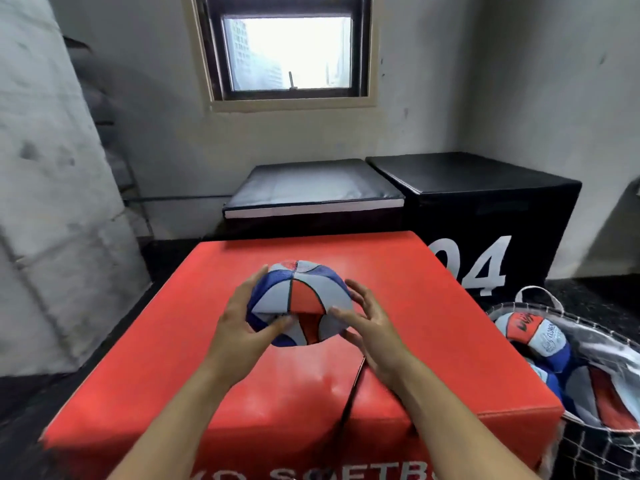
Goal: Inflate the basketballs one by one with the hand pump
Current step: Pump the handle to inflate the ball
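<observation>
A limp, half-collapsed basketball (pixel 300 303) in red, white and blue sat near the middle of the red padded box (pixel 433 341), its near side folded inward. The left hand (pixel 239 327) cupped it from nine o'clock, fingers wrapped over the top edge and thumb pressing the dented panel. The right hand (pixel 372 327) stood at three o'clock with fingers spread wide and nearly straight, the thumb tip touching the ball's skin, the rest just off it. A thin dark hose or cord (pixel 353 393) ran beneath the right wrist toward six o'clock, over the box's front edge. The red top lay bare all around the ball. At four o'clock, off the box's corner, a mesh bag (pixel 588 327) held more deflated balls (pixel 533 336). At twelve and one o'clock stood two black padded boxes (pixel 485 192), one marked "04", under a window (pixel 287 53) in a grey wall.
</observation>
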Tool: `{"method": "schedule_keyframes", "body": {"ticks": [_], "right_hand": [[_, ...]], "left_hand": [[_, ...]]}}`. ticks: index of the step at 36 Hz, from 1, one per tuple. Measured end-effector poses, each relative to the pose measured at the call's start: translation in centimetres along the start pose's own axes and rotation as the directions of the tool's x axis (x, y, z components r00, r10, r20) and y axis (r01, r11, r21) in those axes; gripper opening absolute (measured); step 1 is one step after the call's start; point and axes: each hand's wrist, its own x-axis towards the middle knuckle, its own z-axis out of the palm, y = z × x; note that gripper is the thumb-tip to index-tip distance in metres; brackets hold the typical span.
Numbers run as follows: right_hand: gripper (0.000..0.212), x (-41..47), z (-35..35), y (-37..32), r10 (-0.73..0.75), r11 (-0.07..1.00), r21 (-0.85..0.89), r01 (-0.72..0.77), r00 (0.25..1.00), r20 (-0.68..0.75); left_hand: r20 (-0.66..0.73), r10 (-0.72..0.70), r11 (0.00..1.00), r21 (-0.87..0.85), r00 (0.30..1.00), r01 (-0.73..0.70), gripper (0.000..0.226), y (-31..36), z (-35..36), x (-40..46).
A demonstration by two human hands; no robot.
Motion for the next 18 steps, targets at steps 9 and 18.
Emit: {"method": "schedule_keyframes", "body": {"ticks": [9,18], "right_hand": [[0.077,3.9,-0.1,4.8,0.047,0.885,-0.465,0.028,0.988,0.149],[0.062,3.9,0.6,4.5,0.138,0.915,-0.396,-0.082,0.984,0.115]], "left_hand": [[0.16,-0.009,0.978,0.209,0.987,-0.025,0.099,-6.6,-0.7,0.0],[0.051,-0.059,0.975,0.218,0.997,0.046,0.089,-8.2,-2.1,-0.5]]}}
